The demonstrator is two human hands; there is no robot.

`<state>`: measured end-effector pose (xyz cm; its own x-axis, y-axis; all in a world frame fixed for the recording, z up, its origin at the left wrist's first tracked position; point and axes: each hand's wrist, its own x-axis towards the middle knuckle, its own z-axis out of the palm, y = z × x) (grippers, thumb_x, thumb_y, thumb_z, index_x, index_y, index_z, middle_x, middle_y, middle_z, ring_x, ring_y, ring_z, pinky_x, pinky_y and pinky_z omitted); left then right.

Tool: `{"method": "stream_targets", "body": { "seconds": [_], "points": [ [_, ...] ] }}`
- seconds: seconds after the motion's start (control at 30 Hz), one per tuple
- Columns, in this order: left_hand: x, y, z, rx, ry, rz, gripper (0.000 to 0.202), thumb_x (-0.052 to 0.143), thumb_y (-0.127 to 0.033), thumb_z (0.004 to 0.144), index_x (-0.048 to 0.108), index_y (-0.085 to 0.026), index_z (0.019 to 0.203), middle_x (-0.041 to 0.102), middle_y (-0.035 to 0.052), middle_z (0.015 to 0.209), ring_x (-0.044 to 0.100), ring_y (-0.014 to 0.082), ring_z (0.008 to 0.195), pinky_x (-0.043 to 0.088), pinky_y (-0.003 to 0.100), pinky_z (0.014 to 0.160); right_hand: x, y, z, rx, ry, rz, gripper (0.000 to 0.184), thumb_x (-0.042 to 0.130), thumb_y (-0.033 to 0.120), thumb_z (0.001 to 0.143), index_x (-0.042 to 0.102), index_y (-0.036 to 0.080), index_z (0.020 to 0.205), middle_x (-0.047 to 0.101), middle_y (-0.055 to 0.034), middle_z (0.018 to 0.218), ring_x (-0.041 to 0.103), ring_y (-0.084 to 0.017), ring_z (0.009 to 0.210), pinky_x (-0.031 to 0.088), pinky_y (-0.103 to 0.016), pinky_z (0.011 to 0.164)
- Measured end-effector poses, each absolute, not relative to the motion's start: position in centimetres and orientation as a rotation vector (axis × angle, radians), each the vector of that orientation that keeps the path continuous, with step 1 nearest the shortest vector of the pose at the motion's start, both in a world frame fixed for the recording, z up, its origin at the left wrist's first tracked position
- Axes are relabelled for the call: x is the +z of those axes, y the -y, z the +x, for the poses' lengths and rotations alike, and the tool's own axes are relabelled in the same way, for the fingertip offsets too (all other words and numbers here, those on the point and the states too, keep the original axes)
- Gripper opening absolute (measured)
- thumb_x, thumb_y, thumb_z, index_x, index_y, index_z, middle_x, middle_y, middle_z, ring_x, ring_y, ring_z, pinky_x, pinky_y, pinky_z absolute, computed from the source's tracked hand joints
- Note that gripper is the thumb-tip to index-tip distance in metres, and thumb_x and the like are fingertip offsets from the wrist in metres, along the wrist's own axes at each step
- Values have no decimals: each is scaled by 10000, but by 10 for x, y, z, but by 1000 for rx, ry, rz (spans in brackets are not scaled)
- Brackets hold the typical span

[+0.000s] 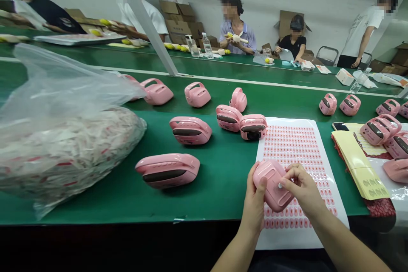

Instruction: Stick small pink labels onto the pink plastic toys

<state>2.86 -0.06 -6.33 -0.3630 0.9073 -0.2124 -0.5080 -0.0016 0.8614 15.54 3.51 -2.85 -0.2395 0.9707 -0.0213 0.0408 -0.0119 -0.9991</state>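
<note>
My left hand (255, 197) grips a pink plastic case (273, 185) from its left side, holding it just above a white sheet of small pink stickers (295, 144). My right hand (302, 187) is closed in a pinch, fingertips pressing a small white sticker onto the case's upper face. Both hands hover over the near edge of the green table (219, 178).
Several more pink cases (168, 170) lie scattered on the green table, with a cluster at the right (381, 129) beside yellow sheets (360, 163). A large clear bag of small parts (60, 144) fills the left. Other people work across the far table.
</note>
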Motion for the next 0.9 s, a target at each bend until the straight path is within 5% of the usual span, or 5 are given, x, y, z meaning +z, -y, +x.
{"method": "stream_targets", "body": {
  "seconds": [0.73, 0.9],
  "points": [
    [-52, 3, 32, 1623, -1139, 425, 733, 709, -609, 630, 509, -232, 1226, 516, 111, 1337, 469, 334, 1227, 408, 432, 984, -17, -26, 144, 1150, 1475, -1158, 152, 615, 333, 705, 598, 204, 625, 481, -42, 828, 504, -215, 818, 427, -377, 753],
    [-50, 1, 32, 1618, -1166, 417, 731, 709, -613, 623, 512, -230, 1214, 525, 111, 1314, 488, 330, 1199, 438, 412, 938, -24, -21, 140, 704, 1631, -1065, 87, 584, 217, 768, 593, 207, 681, 490, -58, 871, 526, -218, 846, 461, -377, 724]
  ]
}}
